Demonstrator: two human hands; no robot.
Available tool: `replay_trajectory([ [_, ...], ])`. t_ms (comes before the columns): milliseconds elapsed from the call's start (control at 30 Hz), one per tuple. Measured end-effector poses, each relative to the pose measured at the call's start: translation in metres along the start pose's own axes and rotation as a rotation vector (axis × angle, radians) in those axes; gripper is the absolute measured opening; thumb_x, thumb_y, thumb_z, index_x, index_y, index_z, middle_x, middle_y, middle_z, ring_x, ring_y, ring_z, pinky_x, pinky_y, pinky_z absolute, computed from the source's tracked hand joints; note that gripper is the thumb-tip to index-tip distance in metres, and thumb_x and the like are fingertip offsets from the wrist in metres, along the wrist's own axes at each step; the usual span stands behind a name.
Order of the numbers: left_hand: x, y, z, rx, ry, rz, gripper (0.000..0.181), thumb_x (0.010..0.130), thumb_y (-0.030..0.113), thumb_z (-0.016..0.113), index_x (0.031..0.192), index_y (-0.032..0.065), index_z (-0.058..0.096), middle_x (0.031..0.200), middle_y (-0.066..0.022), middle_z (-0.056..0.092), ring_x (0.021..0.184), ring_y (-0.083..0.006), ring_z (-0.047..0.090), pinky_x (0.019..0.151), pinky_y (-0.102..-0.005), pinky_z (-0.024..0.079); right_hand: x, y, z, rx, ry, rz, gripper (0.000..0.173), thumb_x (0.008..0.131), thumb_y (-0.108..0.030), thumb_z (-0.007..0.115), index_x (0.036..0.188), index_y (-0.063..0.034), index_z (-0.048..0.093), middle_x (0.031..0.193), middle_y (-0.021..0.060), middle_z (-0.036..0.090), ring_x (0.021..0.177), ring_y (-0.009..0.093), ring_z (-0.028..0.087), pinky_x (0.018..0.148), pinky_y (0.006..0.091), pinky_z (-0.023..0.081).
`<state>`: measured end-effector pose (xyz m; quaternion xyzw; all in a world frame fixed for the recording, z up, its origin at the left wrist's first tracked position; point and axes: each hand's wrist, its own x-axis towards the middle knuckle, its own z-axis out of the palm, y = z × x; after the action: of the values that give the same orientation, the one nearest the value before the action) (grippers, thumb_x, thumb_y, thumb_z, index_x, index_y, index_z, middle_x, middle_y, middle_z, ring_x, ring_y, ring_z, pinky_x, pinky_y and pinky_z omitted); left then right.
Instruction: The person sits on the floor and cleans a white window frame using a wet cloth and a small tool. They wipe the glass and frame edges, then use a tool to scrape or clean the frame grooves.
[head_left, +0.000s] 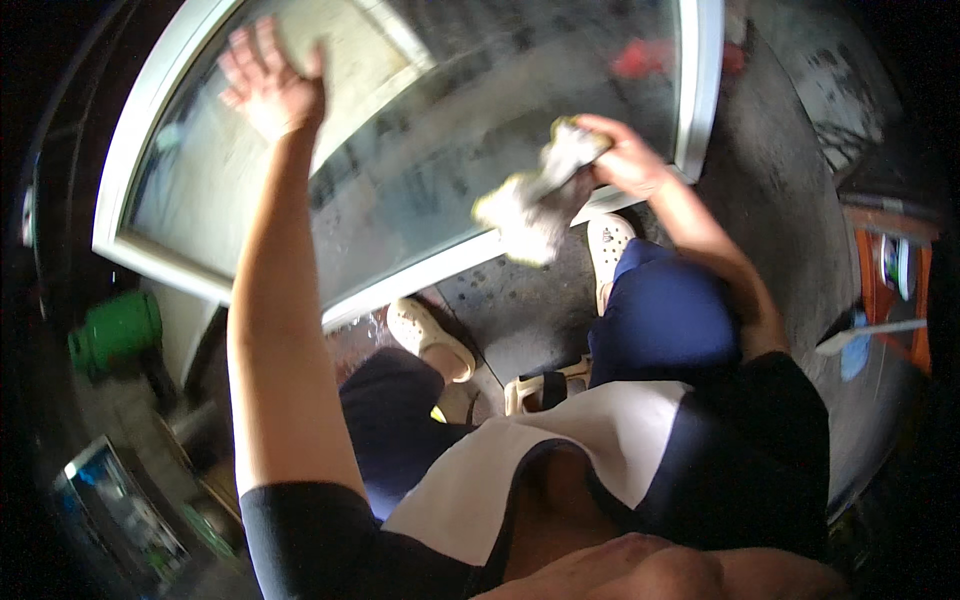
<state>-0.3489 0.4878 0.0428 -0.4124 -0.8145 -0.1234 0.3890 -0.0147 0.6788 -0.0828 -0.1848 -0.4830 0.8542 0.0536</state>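
Observation:
In front of me is a glazed panel, likely a window sash, with a white frame (420, 276) and smudged, see-through glass (420, 187). My left hand (271, 86) is over its upper left part with the fingers spread and nothing in them. Blur leaves it unclear whether the palm touches the glass. Near the lower right corner of the frame, my right hand (634, 157) grips a bunched white cloth (529, 214) with yellowish edges. The cloth hangs to the left, across the frame's near edge, and is blurred by motion.
My feet in cream clogs (421, 324) stand at the frame's near edge on a dark tiled floor (495, 300). A green cylindrical object (116, 330) is at left, above a tray of small items (124, 510). At right stands an orange-sided container (870, 262). A red item (641, 58) shows through the glass.

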Motion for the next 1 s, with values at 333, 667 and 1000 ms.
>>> replay_trajectory([
  [333, -0.074, 0.105, -0.17, -1.893, -0.914, -0.719, 0.068, 0.087, 0.049, 0.057, 0.136, 0.0071, 0.036, 0.128, -0.017, 0.046, 0.109, -0.0231, 0.053, 0.089, -0.035, 0.047, -0.042, -0.106, 0.167, -0.525, -0.381, -0.337, 0.047, 0.086, 0.004, 0.053, 0.131, -0.0009, 0.041, 0.128, 0.0102, 0.05, 0.12, 0.019, 0.048, 0.102, 0.0314, 0.039],
  [667, -0.228, -0.123, -0.325, -1.613, -0.036, -1.259, 0.051, 0.086, 0.04, 0.061, 0.125, 0.0134, 0.04, 0.115, -0.0093, 0.045, 0.105, -0.0188, 0.044, 0.088, -0.0329, 0.039, -0.086, -0.092, 0.227, -1.349, -0.243, -0.518, 0.028, 0.086, -0.005, 0.06, 0.115, -0.0053, 0.058, 0.096, 0.0056, 0.063, 0.082, 0.009, 0.058, 0.075, 0.025, 0.048],
  [1000, -0.577, -0.027, -0.399, -1.439, 0.732, -2.21, 0.054, 0.089, 0.048, 0.052, 0.12, 0.0038, 0.051, 0.11, -0.0144, 0.061, 0.103, -0.0283, 0.06, 0.093, -0.0437, 0.046, -0.049, -0.09, 0.114, -1.631, -0.437, 0.12, 0.02, 0.085, -0.005, 0.062, 0.103, 0.0018, 0.058, 0.072, -0.0019, 0.049, 0.066, 0.007, 0.044, 0.063, 0.0218, 0.041],
])
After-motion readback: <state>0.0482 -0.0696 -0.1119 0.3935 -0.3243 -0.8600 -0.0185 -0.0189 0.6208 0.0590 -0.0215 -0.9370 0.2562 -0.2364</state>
